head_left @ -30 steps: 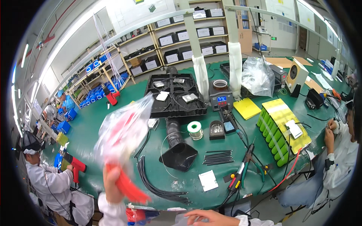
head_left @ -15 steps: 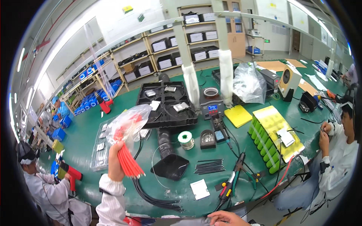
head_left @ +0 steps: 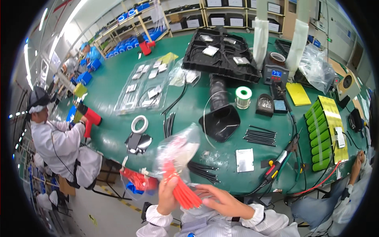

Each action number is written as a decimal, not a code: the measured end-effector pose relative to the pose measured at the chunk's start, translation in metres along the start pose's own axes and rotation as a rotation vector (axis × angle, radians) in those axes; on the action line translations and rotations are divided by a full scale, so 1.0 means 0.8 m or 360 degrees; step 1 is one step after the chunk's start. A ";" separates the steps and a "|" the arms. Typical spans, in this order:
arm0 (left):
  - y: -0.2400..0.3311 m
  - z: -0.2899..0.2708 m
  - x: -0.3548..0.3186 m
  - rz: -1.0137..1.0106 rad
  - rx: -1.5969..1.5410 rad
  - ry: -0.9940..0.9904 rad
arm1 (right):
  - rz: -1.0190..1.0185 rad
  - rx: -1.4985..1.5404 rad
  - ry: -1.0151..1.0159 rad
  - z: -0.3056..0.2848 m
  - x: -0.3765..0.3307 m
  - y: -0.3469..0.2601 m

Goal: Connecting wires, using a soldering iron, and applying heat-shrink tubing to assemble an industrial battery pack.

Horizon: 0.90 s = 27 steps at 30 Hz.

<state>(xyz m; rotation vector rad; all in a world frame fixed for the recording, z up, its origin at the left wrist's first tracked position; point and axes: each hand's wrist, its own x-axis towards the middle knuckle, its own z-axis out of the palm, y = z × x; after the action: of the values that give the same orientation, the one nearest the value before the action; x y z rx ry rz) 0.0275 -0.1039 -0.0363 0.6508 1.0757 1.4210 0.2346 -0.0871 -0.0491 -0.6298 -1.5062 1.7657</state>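
Overhead, the room curves away at the fisheye rim: shelving [head_left: 221, 15] with dark bins along the back wall and blue crates [head_left: 130, 37] to the far left are bent and partly cut by the black border. Two white padded posts [head_left: 260, 33] run out of the top edge. The green worktop [head_left: 118, 87] fills most of the view; its near edge is hidden behind the person's own arms. On it lie a large black moulded tray [head_left: 223, 55], a black funnel-shaped hood [head_left: 220, 118] on a ribbed hose, a clear sheet of small pouches [head_left: 144, 83], a row of green cylindrical cells [head_left: 321, 134] under a yellow strip, a yellow pad [head_left: 298, 93], a spool of solder wire [head_left: 243, 97] and a roll of white tape [head_left: 139, 124].

A co-worker [head_left: 55, 138] in white sits at the left with a red heat gun [head_left: 90, 117]; another person at the right edge is mostly cut off.

Left hand [head_left: 167, 193] is closed round a bundle of red tubes [head_left: 182, 189], whose upper ends sit inside a clear plastic bag [head_left: 177, 152], blurred and hard to read. The bundle is held low centre, over the worktop's near edge. Right hand [head_left: 221, 201] lies open, fingers flat, touching the bundle's lower end.
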 end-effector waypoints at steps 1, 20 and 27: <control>-0.019 -0.013 0.006 -0.0045 0.0177 -0.0026 | 0.0173 0.0204 -0.0004 0.005 0.007 0.010; -0.052 -0.067 -0.054 -0.0492 -0.0089 0.0086 | 0.0434 -0.0419 0.0155 0.038 0.024 0.049; -0.058 -0.087 -0.052 -0.0593 -0.0226 -0.0014 | 0.0377 -0.0341 0.0297 0.037 0.021 0.056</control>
<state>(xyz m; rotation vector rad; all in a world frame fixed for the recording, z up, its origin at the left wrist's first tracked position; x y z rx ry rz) -0.0058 -0.1657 -0.0986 0.3324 1.0171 1.1558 0.1923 -0.0956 -0.0858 -1.0898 -1.5526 1.6731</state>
